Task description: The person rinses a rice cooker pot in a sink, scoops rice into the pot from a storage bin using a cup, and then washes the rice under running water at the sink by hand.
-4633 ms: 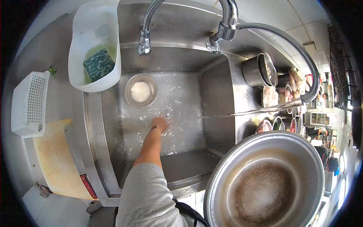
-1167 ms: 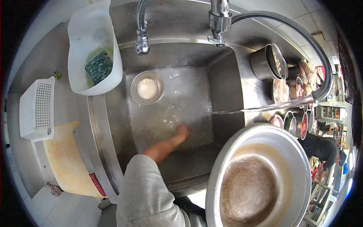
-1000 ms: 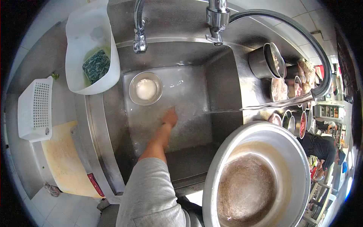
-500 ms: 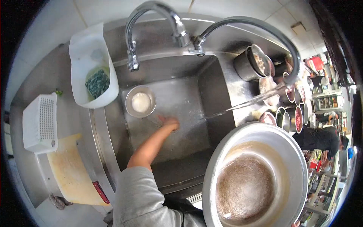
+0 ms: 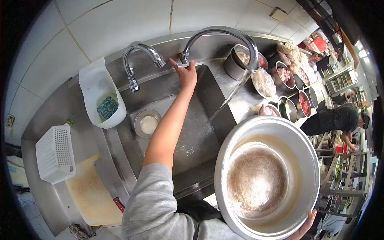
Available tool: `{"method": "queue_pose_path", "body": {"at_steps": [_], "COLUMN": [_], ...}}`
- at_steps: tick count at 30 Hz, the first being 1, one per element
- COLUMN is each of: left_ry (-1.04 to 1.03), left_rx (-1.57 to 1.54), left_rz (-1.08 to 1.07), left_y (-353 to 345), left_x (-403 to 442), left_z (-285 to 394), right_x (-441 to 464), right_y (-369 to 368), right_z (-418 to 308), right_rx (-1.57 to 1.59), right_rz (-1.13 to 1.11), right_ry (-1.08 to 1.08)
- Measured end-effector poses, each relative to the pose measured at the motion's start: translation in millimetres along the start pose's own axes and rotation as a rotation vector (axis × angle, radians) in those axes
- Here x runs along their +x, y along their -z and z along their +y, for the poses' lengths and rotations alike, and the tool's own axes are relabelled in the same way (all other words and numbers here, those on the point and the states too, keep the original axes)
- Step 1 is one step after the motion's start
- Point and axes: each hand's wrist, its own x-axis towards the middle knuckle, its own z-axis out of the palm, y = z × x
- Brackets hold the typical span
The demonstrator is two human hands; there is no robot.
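Note:
My left hand [image 5: 187,77] reaches over the sink [image 5: 176,160] to the right-hand faucet [image 5: 224,30], its fingers around the handle [image 5: 183,64] at the base. Water [image 5: 230,98] pours from that spout into the sink. With my right hand [image 5: 306,227] I grip the lower right rim of a large metal pot [image 5: 308,176], tilted so its brown-stained inside shows. A small metal bowl [image 5: 138,125] with something whitish in it sits in the sink, partly behind my left forearm.
Left of the sink are a white plastic container [image 5: 92,86] with a green scouring pad, a white basket [image 5: 54,156], a cutting board [image 5: 90,188] and a red-handled knife [image 5: 119,204]. Several bowls of meat [image 5: 284,74] crowd the right counter. A person [image 5: 340,120] stands beyond.
My left hand has moved up from inside the sink to the faucet handle. The view has shifted, showing more wall. More of my right hand shows on the pot rim. Water still runs.

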Motion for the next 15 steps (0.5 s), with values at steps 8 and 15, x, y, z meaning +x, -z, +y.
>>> {"method": "queue_pose_path", "body": {"at_steps": [8,15], "left_ry": [-0.032,0.165], "left_rx": [0.785,0.7], "left_rz": [0.011,-0.345], "left_y": [-5,1], "left_x": [-19,-73], "left_z": [45,50], "right_x": [-19,-18], "right_y": [-40,-40], "right_z": [-14,16], "right_rx": [0.437,0.402], "right_rz": [-0.166,-0.009], "right_ry": [-0.063,-0.043]}}
